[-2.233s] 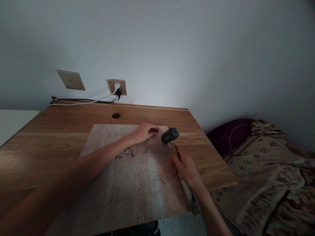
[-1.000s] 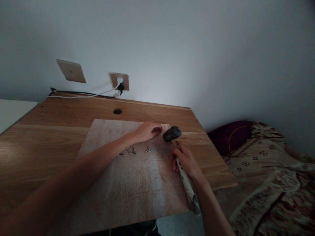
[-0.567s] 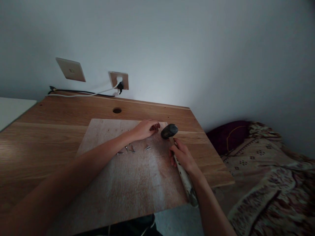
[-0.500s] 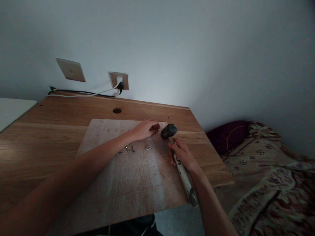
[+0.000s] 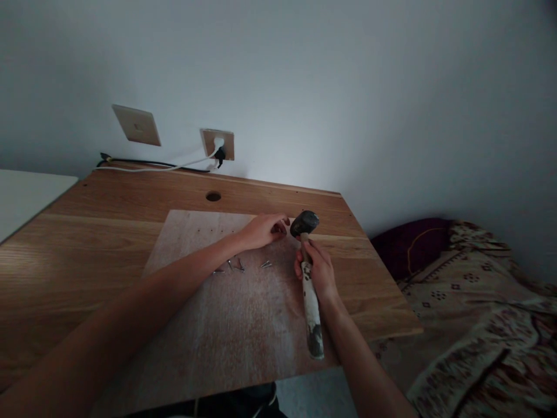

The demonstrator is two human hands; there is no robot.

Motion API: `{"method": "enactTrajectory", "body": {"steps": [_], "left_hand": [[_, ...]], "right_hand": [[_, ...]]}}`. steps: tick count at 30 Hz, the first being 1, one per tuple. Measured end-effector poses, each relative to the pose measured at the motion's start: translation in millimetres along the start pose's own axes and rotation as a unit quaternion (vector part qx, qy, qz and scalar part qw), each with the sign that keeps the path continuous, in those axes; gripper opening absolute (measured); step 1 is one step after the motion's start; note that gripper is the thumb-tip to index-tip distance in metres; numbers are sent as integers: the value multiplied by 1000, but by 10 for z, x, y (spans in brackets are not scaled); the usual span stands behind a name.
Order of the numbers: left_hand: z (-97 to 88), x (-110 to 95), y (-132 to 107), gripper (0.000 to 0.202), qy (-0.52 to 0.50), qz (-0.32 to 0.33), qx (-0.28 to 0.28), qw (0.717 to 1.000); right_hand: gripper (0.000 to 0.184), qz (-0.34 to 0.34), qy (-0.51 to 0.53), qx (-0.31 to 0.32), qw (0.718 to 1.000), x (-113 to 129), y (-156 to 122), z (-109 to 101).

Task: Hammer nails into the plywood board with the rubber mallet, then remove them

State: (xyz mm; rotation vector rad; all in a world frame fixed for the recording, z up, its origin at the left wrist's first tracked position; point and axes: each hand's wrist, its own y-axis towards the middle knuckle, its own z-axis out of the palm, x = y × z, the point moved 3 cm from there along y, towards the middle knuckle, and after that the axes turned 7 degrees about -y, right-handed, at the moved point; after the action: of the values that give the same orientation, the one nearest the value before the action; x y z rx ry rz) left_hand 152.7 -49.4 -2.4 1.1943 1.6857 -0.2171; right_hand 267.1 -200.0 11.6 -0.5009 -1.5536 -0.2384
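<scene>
My right hand (image 5: 319, 268) is wrapped around the upper handle of a hammer (image 5: 311, 313). The hammer has a dark, blocky head and a worn, whitish handle whose end points toward me. My left hand (image 5: 264, 230) rests at the far right part of a pale wooden board (image 5: 243, 313), just left of the hammer head. Its fingers curl in a pinch, and what lies between them is too small to make out. Several shiny metal nails (image 5: 266, 264) lie loose on the board, below my left hand and forearm. A row of small dark dots runs along the board's far edge.
Under the board is a wooden desk (image 5: 100, 249) with a round cable hole (image 5: 213, 196). Plugs sit in a wall socket (image 5: 220, 145), and cables run along the desk's back edge. A bed with a patterned cover (image 5: 452, 302) stands at the right.
The hammer has turned in my right hand: its handle now points more straight toward me and its head is slightly higher. My left hand stays near the same spot, its fingers slightly shifted.
</scene>
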Motion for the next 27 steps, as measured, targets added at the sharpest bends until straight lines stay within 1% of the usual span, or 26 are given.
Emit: {"method": "enactTrajectory", "body": {"steps": [3, 6, 11, 16, 21, 27], "left_hand": [[6, 17, 11, 30, 27, 3, -9, 1000], [-1, 40, 17, 32, 62, -11, -21, 998], [-10, 27, 7, 36, 49, -25, -5, 998], [-15, -24, 3, 38, 41, -27, -6, 999], [-13, -34, 18, 46, 52, -37, -4, 998], [-13, -4, 24, 43, 51, -37, -5, 998]], "right_hand": [[38, -8, 8, 4, 1000, -25, -20, -6], [36, -25, 30, 9, 999, 8, -62, 1], [38, -39, 48, 42, 997, 78, -132, 46], [43, -30, 19, 68, 997, 72, -122, 67], [41, -28, 35, 57, 997, 46, -106, 49], [42, -22, 44, 54, 997, 26, -105, 36]]}}
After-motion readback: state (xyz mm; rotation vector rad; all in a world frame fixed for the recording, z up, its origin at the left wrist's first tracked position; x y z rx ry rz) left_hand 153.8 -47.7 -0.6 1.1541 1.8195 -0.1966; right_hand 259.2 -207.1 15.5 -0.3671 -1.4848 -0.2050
